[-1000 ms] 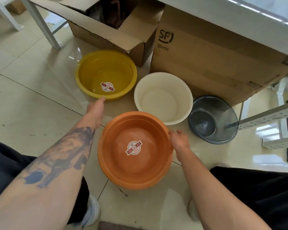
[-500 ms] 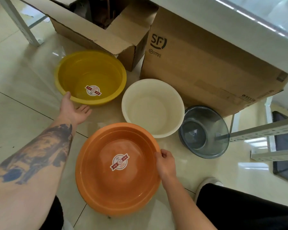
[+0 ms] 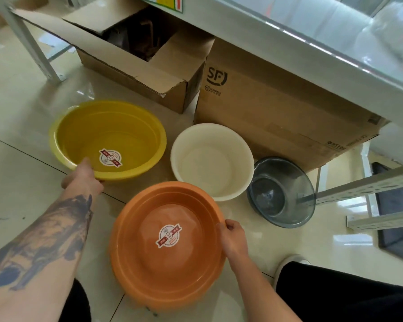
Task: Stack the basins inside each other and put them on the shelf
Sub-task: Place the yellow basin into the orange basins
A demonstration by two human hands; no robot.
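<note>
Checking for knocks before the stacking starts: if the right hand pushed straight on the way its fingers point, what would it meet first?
The right hand grips the orange basin rim, fingers pointing up-left; beyond it, probably the white basin, though depth is unclear.

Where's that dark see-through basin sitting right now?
In the head view, the grey translucent basin sits on the floor at the right, beside the white basin and in front of the closed cardboard box.
</note>
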